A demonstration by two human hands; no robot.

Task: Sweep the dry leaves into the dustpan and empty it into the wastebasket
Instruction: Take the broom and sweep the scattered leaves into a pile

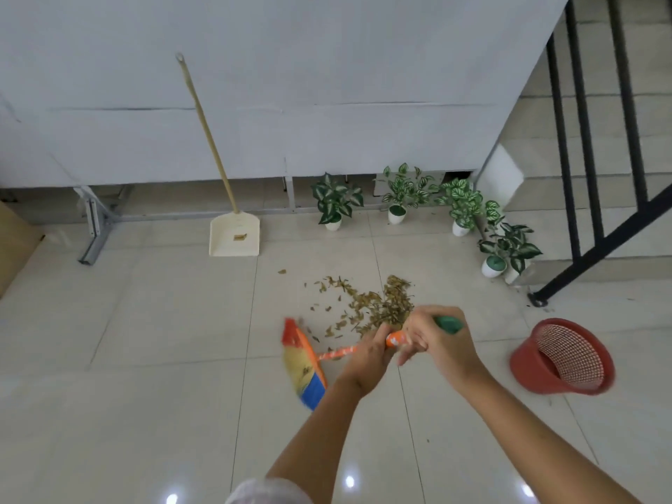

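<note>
A heap of dry brown leaves point(374, 303) lies on the pale tiled floor, with loose ones scattered to its left. Both my hands hold a broom: my left hand point(369, 354) grips the orange handle point(336, 353), and my right hand point(438, 340) grips its green end point(449, 324). The broom head point(303, 365), straw with orange and blue bands, hangs blurred to the left of the heap, near the floor. A cream dustpan point(235, 236) with a long wooden handle leans against the white wall, far left of the leaves. A red mesh wastebasket point(562, 358) lies tilted on the floor to the right.
Several potted green-and-white plants point(400, 194) line the foot of the wall and the stair base behind the leaves. A black stair railing point(589, 140) rises at the right. A grey metal bracket point(94, 227) sticks out at the left, beside a brown board point(14, 241).
</note>
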